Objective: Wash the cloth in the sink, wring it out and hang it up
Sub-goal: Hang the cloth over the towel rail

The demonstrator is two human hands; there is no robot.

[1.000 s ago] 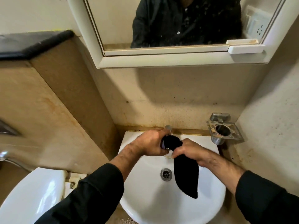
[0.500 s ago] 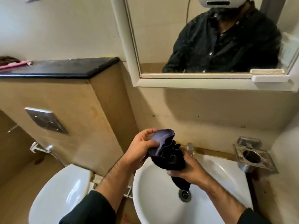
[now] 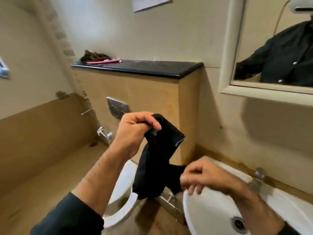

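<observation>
beige bathroom: toilet (image 3: 122, 189) under black cloth (image 3: 157, 160), sink (image 3: 199, 216) right.

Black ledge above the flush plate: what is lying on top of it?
On the black ledge, at its far left end, lies a crumpled brown cloth with a pink stick-like item beside it. The rest of the top shows bare. Whatever the brown cloth covers cannot be seen.

One black cloth (image 3: 157, 160), two hands (left hand (image 3: 133, 133), right hand (image 3: 201, 177)), one sink (image 3: 210, 214), one toilet (image 3: 122, 189), one mirror (image 3: 271, 48), one flush plate (image 3: 118, 107).
</observation>
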